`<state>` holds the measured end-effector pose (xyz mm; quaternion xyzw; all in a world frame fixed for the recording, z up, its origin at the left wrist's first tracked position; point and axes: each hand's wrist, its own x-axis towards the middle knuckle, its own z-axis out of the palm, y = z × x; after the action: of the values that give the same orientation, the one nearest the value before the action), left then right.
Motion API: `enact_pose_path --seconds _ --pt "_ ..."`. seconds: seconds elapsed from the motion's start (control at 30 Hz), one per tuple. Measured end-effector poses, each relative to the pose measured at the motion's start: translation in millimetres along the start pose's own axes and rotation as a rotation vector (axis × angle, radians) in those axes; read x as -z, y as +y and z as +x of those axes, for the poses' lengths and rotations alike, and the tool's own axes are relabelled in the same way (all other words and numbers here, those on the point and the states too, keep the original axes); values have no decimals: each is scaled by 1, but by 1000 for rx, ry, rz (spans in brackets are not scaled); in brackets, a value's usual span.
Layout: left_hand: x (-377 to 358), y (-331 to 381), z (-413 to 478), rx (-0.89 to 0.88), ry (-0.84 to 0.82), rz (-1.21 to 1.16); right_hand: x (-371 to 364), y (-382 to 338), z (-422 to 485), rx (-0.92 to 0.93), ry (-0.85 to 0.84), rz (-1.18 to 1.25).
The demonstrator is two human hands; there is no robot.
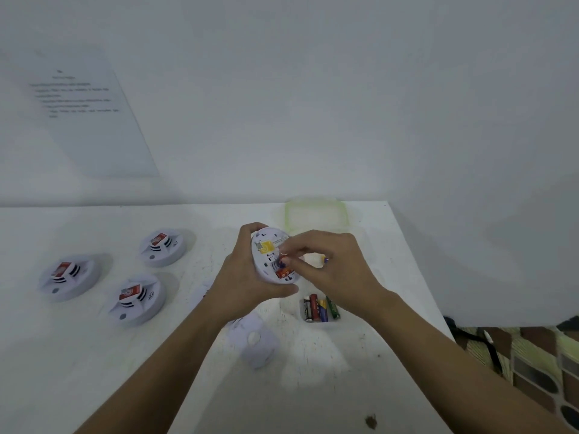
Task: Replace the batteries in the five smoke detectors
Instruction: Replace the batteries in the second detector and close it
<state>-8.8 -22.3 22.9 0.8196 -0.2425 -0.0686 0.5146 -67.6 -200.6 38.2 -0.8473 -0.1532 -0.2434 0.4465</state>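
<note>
My left hand (242,277) grips a white smoke detector (269,252), tilted up with its open back facing me. A yellow label and an orange battery show inside it. My right hand (326,270) pinches a small blue-tipped battery (282,263) at the detector's battery slot. Three closed smoke detectors (161,247), (69,277), (136,299) sit on the white table (94,355) at the left. A detached white cover plate (255,338) lies below my left wrist. Several loose batteries (321,308) lie in a clear container beneath my right hand.
A clear lid with a green rim (315,216) lies at the table's back edge. A printed sheet (84,111) hangs on the wall at the left. The table's right edge (438,308) drops to a patterned floor. A dark stain (371,421) marks the table's front.
</note>
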Motion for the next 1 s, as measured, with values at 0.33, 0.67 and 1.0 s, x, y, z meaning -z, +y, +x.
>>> enact_pose_path --seconds 0.33,0.67,1.0 --pt "9 6 -1 -57 -35 55 -4 -1 7 94 -139 -34" --pt "11 12 -6 -88 -102 97 1 4 6 -251 -142 314" --pt "6 14 2 -133 -112 139 5 13 14 -429 -143 331"
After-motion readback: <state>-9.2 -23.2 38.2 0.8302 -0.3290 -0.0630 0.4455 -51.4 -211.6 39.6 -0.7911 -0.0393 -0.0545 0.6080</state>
